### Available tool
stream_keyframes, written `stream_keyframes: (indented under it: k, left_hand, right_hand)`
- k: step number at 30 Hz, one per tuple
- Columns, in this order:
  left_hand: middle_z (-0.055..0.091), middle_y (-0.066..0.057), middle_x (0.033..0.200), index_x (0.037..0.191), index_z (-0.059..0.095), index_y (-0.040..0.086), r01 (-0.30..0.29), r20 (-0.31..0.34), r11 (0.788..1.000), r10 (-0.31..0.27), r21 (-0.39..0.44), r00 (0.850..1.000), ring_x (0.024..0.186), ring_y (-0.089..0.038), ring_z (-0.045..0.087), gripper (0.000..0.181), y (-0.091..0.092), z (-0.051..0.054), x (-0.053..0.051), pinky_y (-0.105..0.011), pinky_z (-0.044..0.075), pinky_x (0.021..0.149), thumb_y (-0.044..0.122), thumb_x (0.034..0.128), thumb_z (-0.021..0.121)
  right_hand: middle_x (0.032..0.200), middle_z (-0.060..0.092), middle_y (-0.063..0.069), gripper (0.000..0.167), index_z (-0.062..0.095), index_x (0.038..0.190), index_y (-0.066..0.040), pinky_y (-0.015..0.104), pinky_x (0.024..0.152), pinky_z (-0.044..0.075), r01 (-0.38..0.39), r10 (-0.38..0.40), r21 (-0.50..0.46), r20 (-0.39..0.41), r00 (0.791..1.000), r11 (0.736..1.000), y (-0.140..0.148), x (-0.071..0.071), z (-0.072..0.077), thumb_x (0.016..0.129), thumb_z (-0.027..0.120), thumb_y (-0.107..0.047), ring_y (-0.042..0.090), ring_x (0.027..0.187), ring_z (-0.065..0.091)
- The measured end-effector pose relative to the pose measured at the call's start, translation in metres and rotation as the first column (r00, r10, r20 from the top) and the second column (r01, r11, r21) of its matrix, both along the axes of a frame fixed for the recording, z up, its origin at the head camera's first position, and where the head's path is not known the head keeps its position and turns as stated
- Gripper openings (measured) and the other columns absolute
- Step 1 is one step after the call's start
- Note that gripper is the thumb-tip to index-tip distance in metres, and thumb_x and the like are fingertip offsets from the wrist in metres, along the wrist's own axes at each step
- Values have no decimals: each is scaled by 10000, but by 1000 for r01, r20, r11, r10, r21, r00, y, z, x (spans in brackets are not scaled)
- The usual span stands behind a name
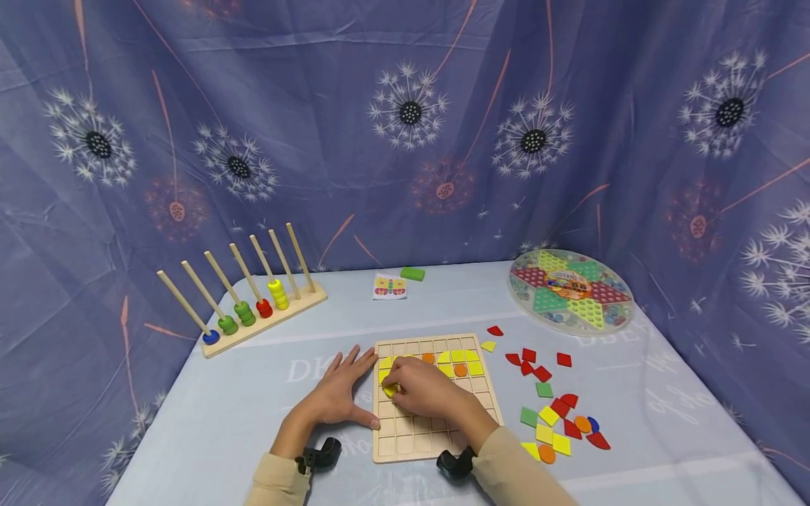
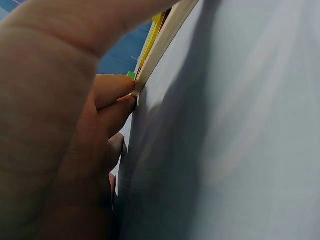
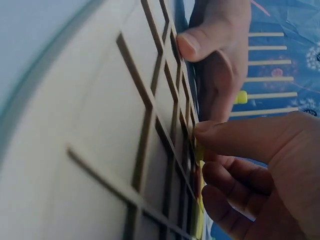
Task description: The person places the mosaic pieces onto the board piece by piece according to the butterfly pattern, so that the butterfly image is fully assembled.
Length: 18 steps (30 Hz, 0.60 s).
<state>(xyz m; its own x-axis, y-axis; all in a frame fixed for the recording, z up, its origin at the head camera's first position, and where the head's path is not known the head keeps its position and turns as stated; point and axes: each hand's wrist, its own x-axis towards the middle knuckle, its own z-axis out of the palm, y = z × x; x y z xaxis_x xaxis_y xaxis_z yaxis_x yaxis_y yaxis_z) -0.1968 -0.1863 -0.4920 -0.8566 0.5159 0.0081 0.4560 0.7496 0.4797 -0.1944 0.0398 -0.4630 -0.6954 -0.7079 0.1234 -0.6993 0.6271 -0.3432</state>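
- Along the left edge of the wooden grid board [image 1: 387, 448], the left hand [image 1: 342, 393] lies with its fingers spread wide. Its thumb tip meets that edge, a placement judged to steady the board.
- Over the board's left part, the right hand [image 1: 427, 386] pinches a yellow piece [image 1: 390, 390] between thumb and fingers, presumably for fine control. Whether the piece is fully seated cannot be told.
- Toward the board's far edge, yellow tiles [image 1: 472, 356] and orange discs [image 1: 460, 370] occupy cells; the near cells are bare where visible.
- Obstruction: the right hand hides middle cells, and the right sleeve [image 1: 515, 467] passes by the board's near right corner.
- Off the board's right edge, loose pieces [image 1: 548, 415] in red, yellow, green, orange and blue lie scattered, apparently kept within the right hand's reach.
- Near the desk's [image 1: 221, 422] far edge: a picture card [image 1: 389, 287] and, just beside it, a green block [image 1: 413, 274].
- Toward the far left corner: a peg rack [image 1: 268, 325] carrying coloured rings.
- At the far right corner: a round game board [image 1: 572, 292], well apart from both hands.
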Motion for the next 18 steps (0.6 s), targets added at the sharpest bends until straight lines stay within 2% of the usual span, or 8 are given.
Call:
stream_keyframes:
  k: [6,18]
  left_hand:
    - [227,8,1575,1522,305,144,8,-1,1000,-8,15,1000,1451,-281,73,1240,-1,1,0,-525,28,1145,742,537,764]
    - [227,17,1575,1520,315,154,-2,-6,1000,3,13,1000,1452,-266,70,1242,0,-1,1,-509,25,1149,747,526,765]
  right_hand:
    - [963,564,-95,265,743,1112,-205,200,734,456,-21,21,16,-31,999,1000,-9,1,-5,858,697,-143,47,842,489]
    - [947,526,-110,253,756,1093,-215,205,727,434,41,-41,-20,-43,998,999,-6,3,-6,850,706,-164,61,844,454]
